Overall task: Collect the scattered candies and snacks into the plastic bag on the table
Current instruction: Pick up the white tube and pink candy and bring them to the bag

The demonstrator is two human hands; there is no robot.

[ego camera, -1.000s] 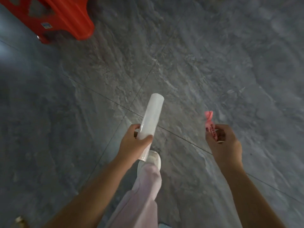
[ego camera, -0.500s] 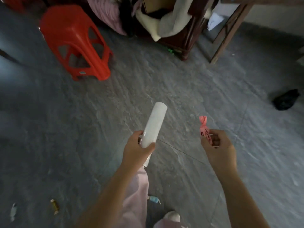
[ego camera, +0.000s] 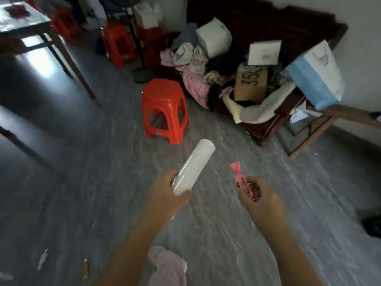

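Two hands hold things above the gray floor (ego camera: 103, 172).

The left hand (ego camera: 167, 195) is wrapped around a white roll (ego camera: 191, 168) that tilts up. The right hand (ego camera: 259, 199) pinches a pink candy (ego camera: 240, 178) (twisted end up). A gold candy (ego camera: 86, 267) and white wrapper (ego camera: 42, 259) lie on the floor, near a red stool (ego camera: 165, 108).

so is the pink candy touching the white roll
Apart. The head view shows bare floor between the pink candy in the right hand and the white roll in the left hand.
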